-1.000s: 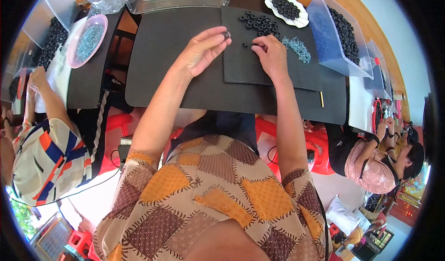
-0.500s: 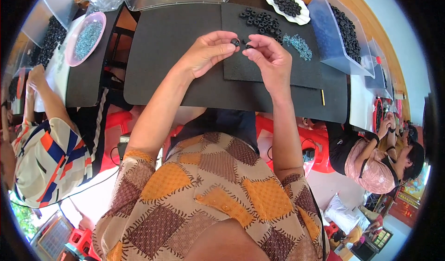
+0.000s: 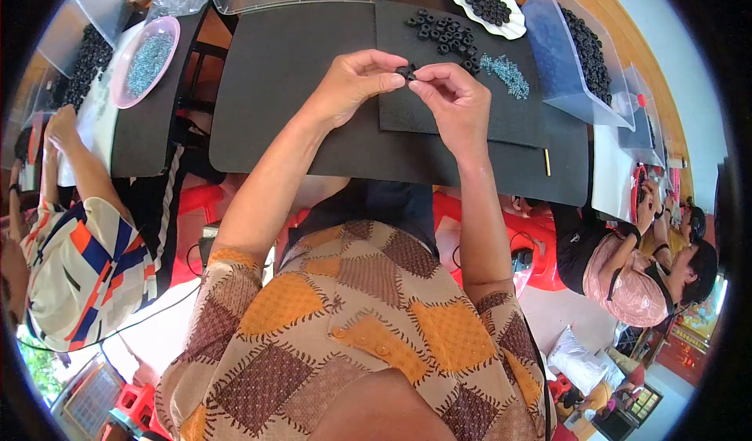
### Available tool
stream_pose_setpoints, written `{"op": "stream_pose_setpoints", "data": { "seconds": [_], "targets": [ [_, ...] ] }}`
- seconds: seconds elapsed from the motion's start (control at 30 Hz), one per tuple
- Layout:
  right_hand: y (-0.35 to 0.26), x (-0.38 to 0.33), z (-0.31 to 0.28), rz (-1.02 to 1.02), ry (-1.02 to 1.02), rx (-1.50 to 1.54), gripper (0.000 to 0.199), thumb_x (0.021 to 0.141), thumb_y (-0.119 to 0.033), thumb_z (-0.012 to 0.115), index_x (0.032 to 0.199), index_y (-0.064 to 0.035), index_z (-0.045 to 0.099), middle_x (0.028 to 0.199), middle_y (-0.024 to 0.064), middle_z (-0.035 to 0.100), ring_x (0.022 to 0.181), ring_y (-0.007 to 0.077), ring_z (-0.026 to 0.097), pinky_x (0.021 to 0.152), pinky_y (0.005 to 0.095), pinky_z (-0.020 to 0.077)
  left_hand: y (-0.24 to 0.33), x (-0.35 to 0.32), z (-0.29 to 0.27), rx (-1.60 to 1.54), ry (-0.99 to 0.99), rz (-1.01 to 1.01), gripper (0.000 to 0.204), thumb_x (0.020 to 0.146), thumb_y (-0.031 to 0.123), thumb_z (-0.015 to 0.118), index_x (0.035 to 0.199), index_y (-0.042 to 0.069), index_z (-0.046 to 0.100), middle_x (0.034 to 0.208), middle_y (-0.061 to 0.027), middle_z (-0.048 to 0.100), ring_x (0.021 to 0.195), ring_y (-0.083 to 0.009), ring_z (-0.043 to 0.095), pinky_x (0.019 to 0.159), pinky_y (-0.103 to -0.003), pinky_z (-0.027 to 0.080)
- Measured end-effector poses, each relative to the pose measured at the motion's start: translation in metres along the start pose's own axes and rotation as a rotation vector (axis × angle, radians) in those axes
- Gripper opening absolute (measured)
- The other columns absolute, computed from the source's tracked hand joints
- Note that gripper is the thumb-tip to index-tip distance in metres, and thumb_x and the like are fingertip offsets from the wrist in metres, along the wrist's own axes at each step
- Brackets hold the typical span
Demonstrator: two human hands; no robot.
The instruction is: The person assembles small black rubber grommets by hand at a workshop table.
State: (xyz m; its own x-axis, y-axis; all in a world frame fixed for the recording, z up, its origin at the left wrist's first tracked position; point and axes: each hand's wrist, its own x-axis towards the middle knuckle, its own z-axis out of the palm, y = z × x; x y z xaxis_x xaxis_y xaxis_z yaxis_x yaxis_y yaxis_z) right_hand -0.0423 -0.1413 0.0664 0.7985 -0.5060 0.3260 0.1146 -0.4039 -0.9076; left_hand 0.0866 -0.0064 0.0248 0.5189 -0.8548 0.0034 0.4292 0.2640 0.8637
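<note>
My left hand (image 3: 356, 87) pinches a small black round part (image 3: 406, 72) between thumb and fingertips, above the dark mat. Opposite it, my right hand (image 3: 454, 100) has its thumb and forefinger closed on the same spot, touching that part. Whether a second piece sits in the right fingertips is too small to tell. Just beyond the hands, several loose black round parts (image 3: 446, 35) lie on the square dark mat (image 3: 501, 124). Right of them is a small heap of clear bluish pieces (image 3: 505, 76).
A white scalloped dish (image 3: 513, 26) of black parts stands at the far right, beside a clear bin (image 3: 560, 81) filled with more. A thin yellow stick (image 3: 547, 162) lies near the table's front edge. At left is a pink bowl (image 3: 168, 65) of bluish pieces. People sit on both sides.
My two hands have come together; the gap between their fingertips has closed, and the black pieces they held apart now meet. The things on the table lie as before.
</note>
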Motion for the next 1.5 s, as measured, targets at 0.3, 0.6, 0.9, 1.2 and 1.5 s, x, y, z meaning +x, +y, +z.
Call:
{"op": "stream_pose_setpoints", "data": {
  "seconds": [0.3,0.6,0.9,1.2,1.5],
  "targets": [
    [0.0,-0.007,-0.003,-0.021,0.051,-0.004,0.01,0.078,0.001,0.076,0.085,-0.0012,0.07,0.082,0.0049,0.071,0.073,0.0098,0.066,0.066,0.0246,0.0535,0.001,-0.001,0.01,0.113,-0.012,0.074,0.025,0.084,0.005,0.074,0.109,0.002,0.069,0.095,-0.0055,0.069,0.085,-0.0098,0.064,0.081,-0.024,0.053],
    [0.003,-0.02,0.0,-0.048,-0.08,-0.063,0.01,0.077,0.002,0.075,0.083,-0.0009,0.068,0.082,0.0046,0.07,0.072,0.0098,0.066,0.065,0.0236,0.0521,0.005,-0.026,0.003,0.408,0.007,0.003,0.024,0.084,0.007,0.075,0.106,0.001,0.071,0.096,-0.0034,0.069,0.084,-0.0065,0.062,0.079,-0.023,0.051],
    [-0.002,-0.019,-0.018,0.237,-0.417,0.243,0.013,0.077,0.002,0.076,0.085,-0.0005,0.066,0.081,0.001,0.067,0.075,0.0064,0.064,0.065,0.0199,0.0486,0.026,-0.04,0.013,0.37,-0.145,0.01,0.045,0.08,0.01,0.079,0.119,0.005,0.057,0.093,-0.0033,0.067,0.086,-0.0093,0.063,0.081,-0.025,0.051],
    [-0.021,-0.025,-0.021,0.245,-0.466,0.125,0.015,0.075,0.0,0.076,0.089,-0.0013,0.069,0.081,0.0016,0.066,0.073,0.0066,0.063,0.065,0.0221,0.0495,0.029,-0.047,0.013,0.41,-0.249,-0.062,0.05,0.078,0.008,0.08,0.12,0.005,0.053,0.093,-0.0038,0.066,0.088,-0.0101,0.063,0.081,-0.026,0.051],
    [-0.021,-0.035,-0.024,-0.087,-0.613,-0.018,0.028,0.074,-0.004,0.077,0.102,-0.0059,0.072,0.09,0.0036,0.061,0.076,0.0118,0.062,0.069,0.0259,0.0488,0.028,-0.054,0.019,0.383,-0.309,-0.107,0.06,0.078,0.008,0.079,0.128,0.002,0.046,0.093,-0.008,0.068,0.089,-0.0144,0.065,0.085,-0.028,0.049]
  ]
}}
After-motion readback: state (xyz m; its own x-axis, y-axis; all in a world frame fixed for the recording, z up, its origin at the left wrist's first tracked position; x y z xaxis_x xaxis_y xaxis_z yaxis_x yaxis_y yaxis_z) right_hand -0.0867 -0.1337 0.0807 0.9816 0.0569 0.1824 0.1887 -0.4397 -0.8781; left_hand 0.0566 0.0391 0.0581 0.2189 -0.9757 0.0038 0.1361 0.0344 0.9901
